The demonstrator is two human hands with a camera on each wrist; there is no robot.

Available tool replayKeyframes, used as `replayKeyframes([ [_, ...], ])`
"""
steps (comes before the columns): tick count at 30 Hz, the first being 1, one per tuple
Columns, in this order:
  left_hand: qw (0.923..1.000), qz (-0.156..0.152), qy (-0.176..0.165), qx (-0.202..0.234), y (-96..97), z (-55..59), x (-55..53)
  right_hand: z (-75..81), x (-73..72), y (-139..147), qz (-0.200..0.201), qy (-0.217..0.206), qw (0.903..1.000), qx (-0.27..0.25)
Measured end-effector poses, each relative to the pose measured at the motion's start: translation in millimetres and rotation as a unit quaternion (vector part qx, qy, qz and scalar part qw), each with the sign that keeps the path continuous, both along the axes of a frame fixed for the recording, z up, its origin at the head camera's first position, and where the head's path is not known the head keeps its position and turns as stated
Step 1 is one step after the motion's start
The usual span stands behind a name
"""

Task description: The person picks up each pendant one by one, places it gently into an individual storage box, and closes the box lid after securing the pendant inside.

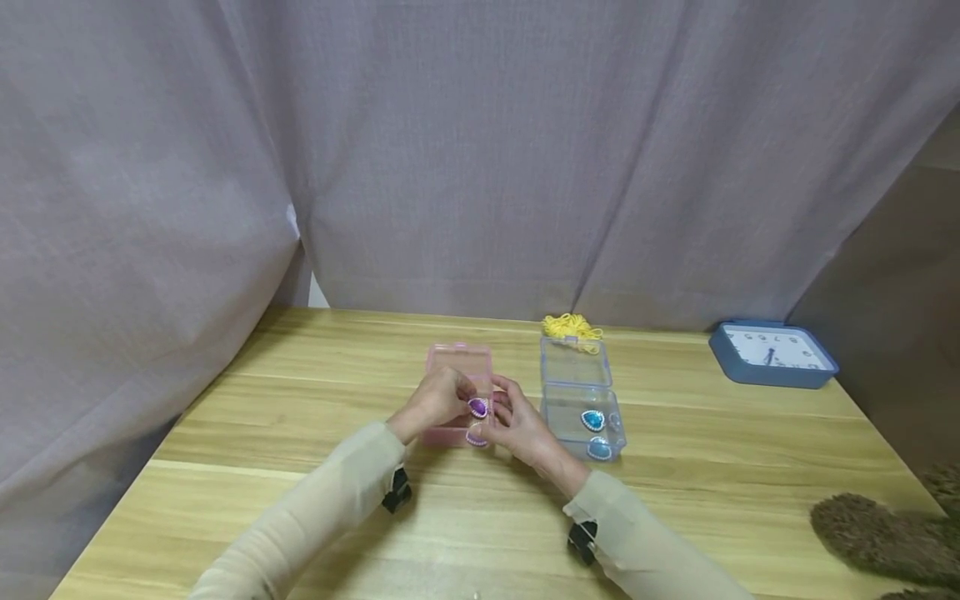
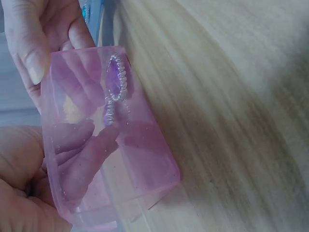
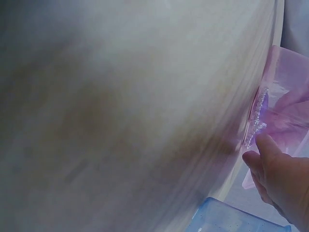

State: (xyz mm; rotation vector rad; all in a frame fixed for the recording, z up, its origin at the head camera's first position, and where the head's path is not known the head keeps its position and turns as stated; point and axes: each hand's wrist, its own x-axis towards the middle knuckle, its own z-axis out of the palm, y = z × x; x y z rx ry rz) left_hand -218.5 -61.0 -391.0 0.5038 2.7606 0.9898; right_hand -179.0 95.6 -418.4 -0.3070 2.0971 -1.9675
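An open pink see-through plastic box point(image 1: 444, 437) stands on the table in front of me, its lid tipped back. My left hand point(image 1: 442, 397) reaches into it, fingertips pinching at a purple heart-shaped gem point(image 1: 477, 407) with a beaded silver rim. In the left wrist view, the purple gem point(image 2: 115, 79) shows through the pink wall, with more beading right at the left fingertips; whether that is a second gem or a reflection is unclear. My right hand point(image 1: 525, 425) grips the box's right side, its thumb point(image 2: 36, 67) on the rim.
To the right stands an open blue see-through box point(image 1: 558, 425) with a blue heart-shaped gem point(image 1: 592, 419). Behind it lies yellow cord point(image 1: 570, 327). A blue-framed clock point(image 1: 776, 354) lies at the far right, and a brown fuzzy object point(image 1: 873, 533) sits at the near right.
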Motion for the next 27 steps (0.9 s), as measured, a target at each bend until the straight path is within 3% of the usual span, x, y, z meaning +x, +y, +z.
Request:
replayKeyframes([
  [9, 0.9992, -0.001, -0.025, 0.030, -9.1, 9.0, -1.0, 0.4, 1.2, 0, -0.006, -0.002, 1.0000, -0.001],
  [12, 0.9951, 0.035, -0.044, 0.082, -21.8, 18.3, -6.0, 0.7, 1.0, 0, -0.008, 0.004, 1.0000, 0.003],
  [15, 0.9787, 0.090, -0.060, 0.175, -39.0, 24.0, -16.6, 1.5, 0.4, 1, -0.015, 0.010, 0.9998, 0.004],
  [18, 0.9585, 0.138, -0.068, 0.240, -55.4, 20.8, -28.3, 1.5, 0.7, 1, -0.024, 0.012, 0.9996, 0.010],
  [22, 0.9544, 0.170, -0.090, 0.229, -68.8, 9.0, -37.2, 0.0, 3.1, -1, -0.026, 0.016, 0.9994, 0.016],
  [27, 0.9523, 0.170, -0.139, 0.212, -67.7, 2.1, -42.7, 0.8, 6.4, -4, -0.036, 0.013, 0.9991, 0.020],
])
